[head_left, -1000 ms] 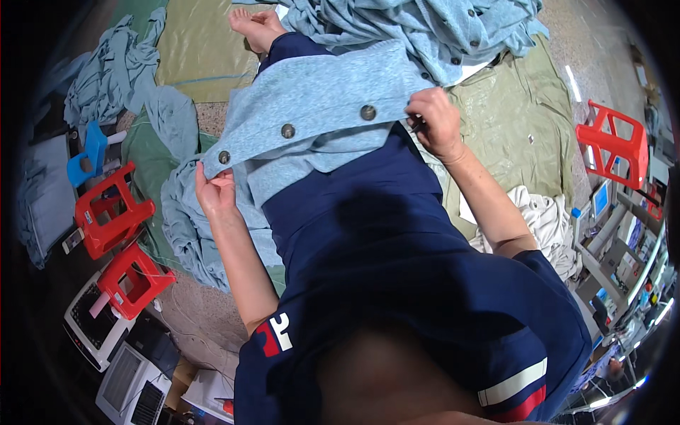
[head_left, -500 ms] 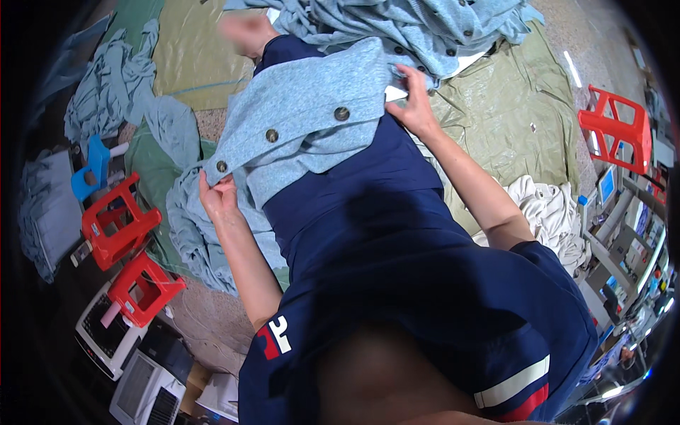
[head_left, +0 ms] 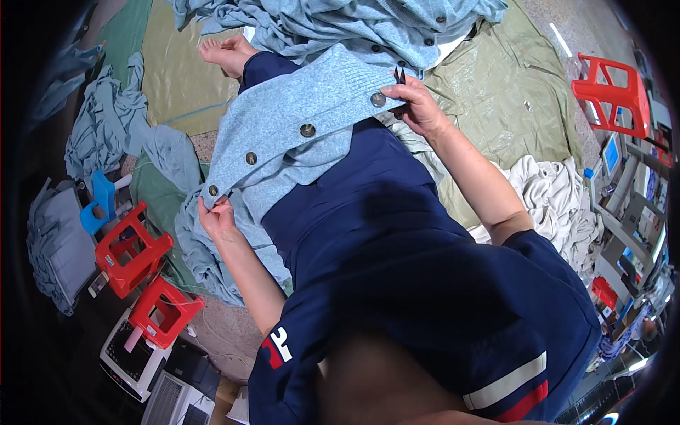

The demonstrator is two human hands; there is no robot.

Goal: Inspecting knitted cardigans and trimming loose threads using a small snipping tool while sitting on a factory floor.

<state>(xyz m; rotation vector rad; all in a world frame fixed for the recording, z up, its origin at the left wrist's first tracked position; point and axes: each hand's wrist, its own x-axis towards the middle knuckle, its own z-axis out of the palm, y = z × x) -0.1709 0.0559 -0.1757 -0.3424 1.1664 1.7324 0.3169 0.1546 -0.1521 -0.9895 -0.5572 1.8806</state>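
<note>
A light blue knitted cardigan [head_left: 283,99] lies across my lap, its button band stretched slantwise between my hands, with several dark round buttons. My left hand [head_left: 218,218] pinches the lower left end of the band beside the last button. At the upper right, my right hand [head_left: 419,106] grips the ribbed edge, thumb next to a button. Dark pointed blade tips, looking like small thread snips [head_left: 399,76], stick up from that hand; their handles are mostly hidden in the palm.
More blue knitwear [head_left: 319,25] is heaped beyond my feet, with further pieces [head_left: 106,120] at the left. Off-white cloth [head_left: 556,198] is bunched at my right. Red stools [head_left: 134,251] stand left, another red stool [head_left: 613,92] right. Olive sheeting [head_left: 510,92] covers the floor.
My right hand has closed on the cardigan's edge and drawn the band up to the right, so more buttons show. The blade tips now show. My left hand keeps its pinch.
</note>
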